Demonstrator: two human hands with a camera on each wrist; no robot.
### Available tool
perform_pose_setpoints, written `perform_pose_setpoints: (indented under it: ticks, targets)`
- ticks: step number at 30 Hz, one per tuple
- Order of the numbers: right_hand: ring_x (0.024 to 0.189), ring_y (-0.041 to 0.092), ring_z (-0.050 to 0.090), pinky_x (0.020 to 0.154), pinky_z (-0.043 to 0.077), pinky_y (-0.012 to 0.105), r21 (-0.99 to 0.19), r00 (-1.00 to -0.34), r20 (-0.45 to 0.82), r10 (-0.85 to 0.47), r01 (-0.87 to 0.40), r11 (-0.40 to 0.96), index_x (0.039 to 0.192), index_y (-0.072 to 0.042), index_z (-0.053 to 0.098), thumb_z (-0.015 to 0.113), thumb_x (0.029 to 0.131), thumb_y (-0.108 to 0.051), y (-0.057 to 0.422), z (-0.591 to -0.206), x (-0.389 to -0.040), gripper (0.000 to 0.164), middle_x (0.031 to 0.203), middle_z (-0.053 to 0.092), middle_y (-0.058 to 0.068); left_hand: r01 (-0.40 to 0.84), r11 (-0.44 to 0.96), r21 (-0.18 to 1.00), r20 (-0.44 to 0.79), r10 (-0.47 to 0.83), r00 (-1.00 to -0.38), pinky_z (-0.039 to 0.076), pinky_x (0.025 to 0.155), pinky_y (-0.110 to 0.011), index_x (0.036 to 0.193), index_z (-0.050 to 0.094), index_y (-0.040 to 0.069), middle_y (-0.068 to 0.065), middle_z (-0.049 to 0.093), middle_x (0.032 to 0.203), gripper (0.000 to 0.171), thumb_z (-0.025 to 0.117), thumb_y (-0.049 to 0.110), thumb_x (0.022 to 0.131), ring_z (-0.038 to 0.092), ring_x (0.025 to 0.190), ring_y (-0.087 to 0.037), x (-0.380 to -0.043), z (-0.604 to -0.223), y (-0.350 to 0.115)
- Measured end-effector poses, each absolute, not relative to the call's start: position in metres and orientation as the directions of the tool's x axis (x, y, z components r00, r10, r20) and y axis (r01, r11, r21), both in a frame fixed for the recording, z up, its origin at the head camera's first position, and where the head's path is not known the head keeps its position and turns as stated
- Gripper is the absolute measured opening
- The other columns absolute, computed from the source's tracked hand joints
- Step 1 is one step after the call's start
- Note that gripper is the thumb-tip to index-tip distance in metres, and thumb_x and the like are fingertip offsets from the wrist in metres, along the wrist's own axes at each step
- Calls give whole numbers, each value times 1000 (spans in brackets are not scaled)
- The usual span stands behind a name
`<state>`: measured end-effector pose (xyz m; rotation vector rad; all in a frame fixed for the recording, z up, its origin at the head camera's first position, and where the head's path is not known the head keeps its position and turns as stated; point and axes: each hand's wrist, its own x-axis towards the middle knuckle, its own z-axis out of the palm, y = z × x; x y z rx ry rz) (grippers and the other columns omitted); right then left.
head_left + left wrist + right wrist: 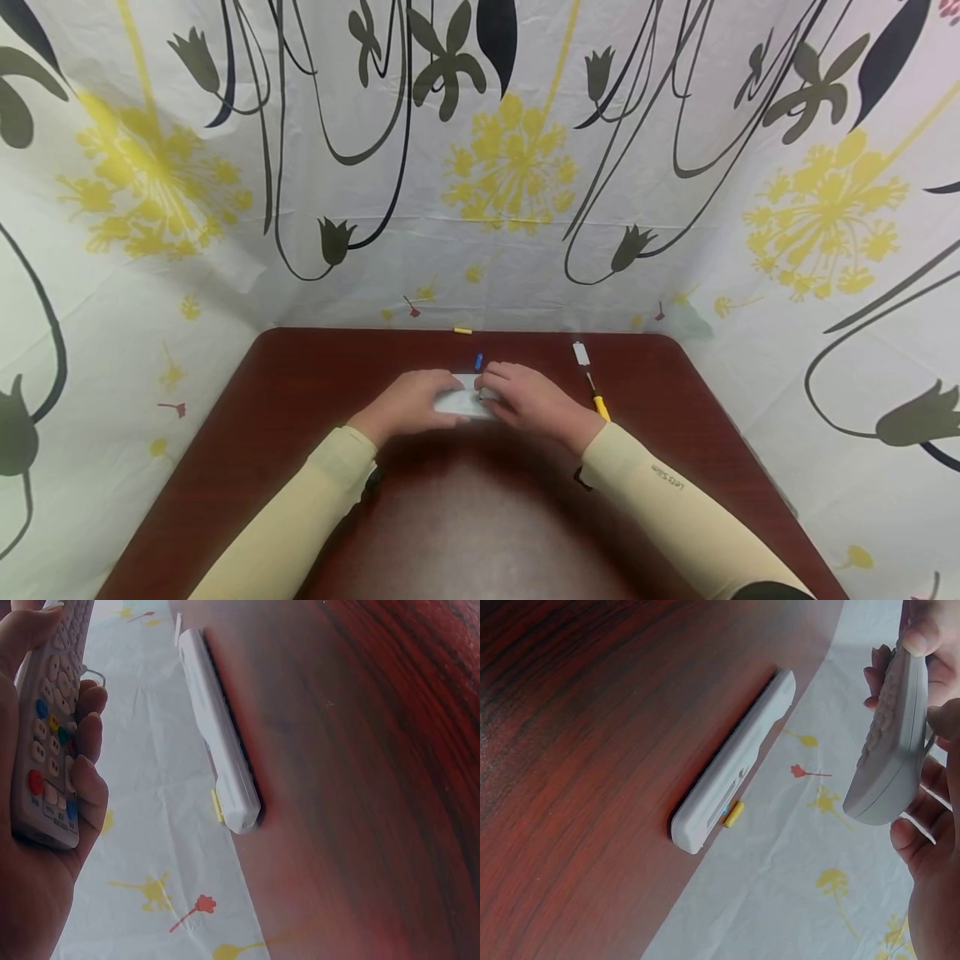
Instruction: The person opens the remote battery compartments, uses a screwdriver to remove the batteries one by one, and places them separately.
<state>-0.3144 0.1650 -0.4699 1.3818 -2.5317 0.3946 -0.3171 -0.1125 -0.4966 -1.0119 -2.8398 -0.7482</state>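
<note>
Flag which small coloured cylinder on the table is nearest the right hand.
The blue cylinder: it lies just beyond the right hand. The yellow cylinder is farther off, by the far edge of the table.

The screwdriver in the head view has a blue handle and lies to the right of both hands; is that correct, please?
The handle is yellow, not blue, as the head view shows; the screwdriver does lie right of the left hand and right hand.
</note>
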Motion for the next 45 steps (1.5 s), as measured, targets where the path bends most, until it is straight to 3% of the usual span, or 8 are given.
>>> perform_pose_setpoints:
  ticks: [11, 23, 45]
  targets:
    - [92, 8, 58, 82, 55, 26, -149, -553, 364, -749, -829, 539, 127, -20, 69, 76, 106, -26, 166, -473, -317, 23, 111, 59, -11, 596, 689, 412, 174, 583, -793, 54, 92, -34, 130, 77, 24, 8, 74, 127, 56, 84, 63, 91, 63, 104, -11, -318, -498, -111]
    - [73, 11, 60, 70, 57, 32, -184, -669, 443, -597, -719, 670, 126, -22, 66, 77, 105, -24, 177, -466, -320, 23, 118, 61, -7, 600, 696, 394, 186, 579, -794, 54, 99, -36, 130, 78, 22, 7, 75, 128, 58, 85, 64, 90, 65, 108, -11, -318, -500, -111]
    - [80, 21, 60, 71, 54, 44, -285, -784, 491, -380, -557, 780, 113, -17, 67, 75, 105, -24, 222, -471, -346, 13, 105, 64, 2, 573, 702, 422, 163, 563, -810, 54, 102, -41, 132, 78, 23, 6, 74, 131, 59, 85, 64, 90, 65, 111, -14, -314, -499, -114]
